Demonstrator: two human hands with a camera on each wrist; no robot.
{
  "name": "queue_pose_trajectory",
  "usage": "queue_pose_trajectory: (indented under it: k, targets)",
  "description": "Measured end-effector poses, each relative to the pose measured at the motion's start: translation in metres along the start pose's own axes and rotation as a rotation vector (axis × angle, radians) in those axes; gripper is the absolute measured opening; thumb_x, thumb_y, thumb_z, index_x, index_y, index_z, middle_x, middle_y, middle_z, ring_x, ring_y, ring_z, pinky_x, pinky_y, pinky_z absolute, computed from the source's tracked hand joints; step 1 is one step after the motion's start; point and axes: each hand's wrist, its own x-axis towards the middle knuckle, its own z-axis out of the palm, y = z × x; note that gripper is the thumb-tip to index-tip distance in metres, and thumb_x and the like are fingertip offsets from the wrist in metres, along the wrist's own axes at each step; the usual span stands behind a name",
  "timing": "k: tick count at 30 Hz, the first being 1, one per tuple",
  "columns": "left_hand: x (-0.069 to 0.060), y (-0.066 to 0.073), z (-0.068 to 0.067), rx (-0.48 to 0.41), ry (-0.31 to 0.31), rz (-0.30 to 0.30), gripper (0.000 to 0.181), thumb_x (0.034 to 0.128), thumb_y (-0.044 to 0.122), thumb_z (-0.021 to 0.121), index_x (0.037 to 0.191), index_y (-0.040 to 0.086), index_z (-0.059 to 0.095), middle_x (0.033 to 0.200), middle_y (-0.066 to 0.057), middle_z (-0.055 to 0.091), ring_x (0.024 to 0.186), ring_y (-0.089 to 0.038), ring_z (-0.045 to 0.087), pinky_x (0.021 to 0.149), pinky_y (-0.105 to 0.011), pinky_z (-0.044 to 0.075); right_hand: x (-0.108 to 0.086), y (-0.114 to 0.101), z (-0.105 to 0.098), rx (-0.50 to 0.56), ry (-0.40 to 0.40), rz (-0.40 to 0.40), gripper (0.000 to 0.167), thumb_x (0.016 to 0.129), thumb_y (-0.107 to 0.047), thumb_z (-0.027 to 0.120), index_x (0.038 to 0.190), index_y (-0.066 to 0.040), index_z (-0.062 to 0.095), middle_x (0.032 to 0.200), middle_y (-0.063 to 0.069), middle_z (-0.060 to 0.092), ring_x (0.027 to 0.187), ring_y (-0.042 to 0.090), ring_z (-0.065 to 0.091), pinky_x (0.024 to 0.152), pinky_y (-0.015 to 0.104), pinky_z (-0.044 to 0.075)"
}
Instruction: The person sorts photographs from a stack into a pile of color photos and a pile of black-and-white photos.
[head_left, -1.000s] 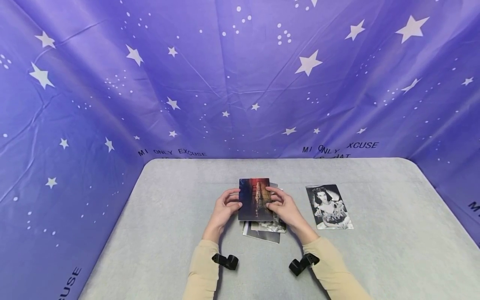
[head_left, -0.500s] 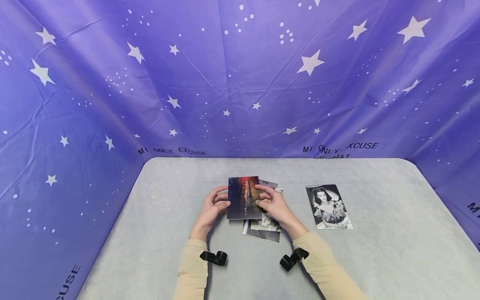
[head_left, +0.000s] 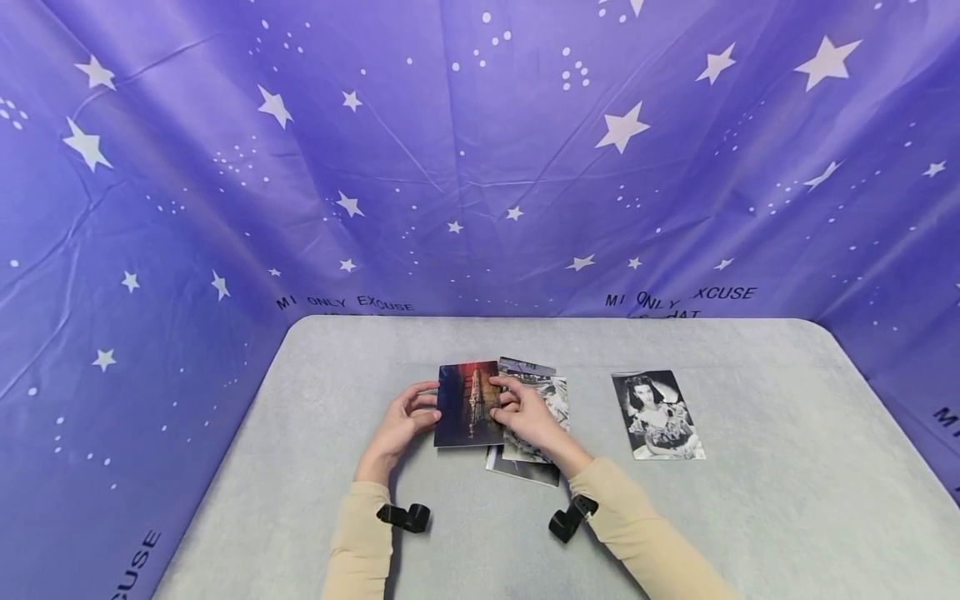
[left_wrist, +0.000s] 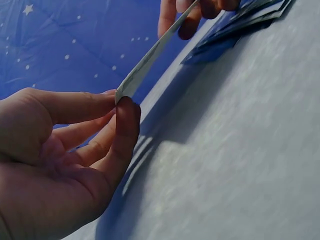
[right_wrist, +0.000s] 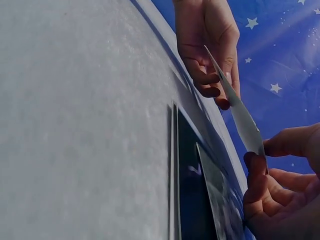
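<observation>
Between both hands a dark photo card (head_left: 469,408) with a red and blue picture is held by its side edges. The left hand (head_left: 401,423) pinches its left edge between thumb and fingers; the left wrist view shows that pinch on the card's edge (left_wrist: 145,62). My right hand (head_left: 531,415) pinches the opposite edge. In both wrist views the card is off the table, seen nearly edge-on. Below and to the right of it lies an uneven pile of photo cards (head_left: 536,454), partly hidden by the right hand. Black-and-white pictures show on the pile.
A black-and-white portrait photo card (head_left: 660,415) lies apart on the right of the grey table (head_left: 787,500). Purple cloth (head_left: 465,150) with white stars stands behind the table and at its sides. Each sleeved wrist carries a small black camera (head_left: 405,517).
Both hands have moved left together with the dark photo card, which uncovers more of the pile. The portrait card on the right has stayed where it was.
</observation>
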Motion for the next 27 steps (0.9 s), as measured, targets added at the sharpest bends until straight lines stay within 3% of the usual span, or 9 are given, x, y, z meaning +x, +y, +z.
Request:
queue_pose_trajectory:
  k: [6,15,21,27]
  targets:
    - [0.0,0.001,-0.018,0.085,-0.023,-0.008,0.051,0.0838,-0.014,0.057,0.133,-0.01,0.047,0.105,-0.015,0.059,0.08,-0.008,0.061,0.073,-0.022,0.05,0.009,0.009,0.015,-0.101,0.01,0.005,0.056,0.08,0.005,0.067,0.134,0.005,0.051,0.094,0.011,0.055,0.069,0.01,0.053,0.059,0.021,0.046]
    - [-0.004,0.006,-0.038,0.206,-0.041,0.012,0.049,0.0841,-0.013,0.057,0.132,-0.016,0.044,0.107,-0.022,0.06,0.082,-0.009,0.061,0.073,-0.021,0.049,0.018,0.008,0.033,-0.208,-0.01,-0.034,0.053,0.08,0.0,0.07,0.13,0.007,0.054,0.089,0.007,0.057,0.07,0.01,0.059,0.061,0.023,0.049]
    - [-0.009,0.016,-0.042,0.304,0.002,-0.006,0.047,0.0845,-0.013,0.057,0.13,-0.017,0.045,0.111,-0.031,0.058,0.085,-0.015,0.061,0.071,-0.023,0.049,0.022,0.01,0.043,-0.302,-0.014,-0.05,0.051,0.08,-0.007,0.072,0.127,0.007,0.057,0.085,0.003,0.057,0.065,0.005,0.055,0.066,0.024,0.046]
    - [-0.01,0.019,-0.043,0.39,0.065,0.01,0.042,0.0805,-0.014,0.058,0.122,-0.018,0.052,0.1,-0.027,0.06,0.078,-0.015,0.058,0.066,-0.024,0.048,0.025,0.01,0.049,-0.384,0.009,-0.048,0.052,0.078,-0.013,0.073,0.126,0.003,0.06,0.088,0.002,0.056,0.077,0.012,0.049,0.078,0.034,0.043]
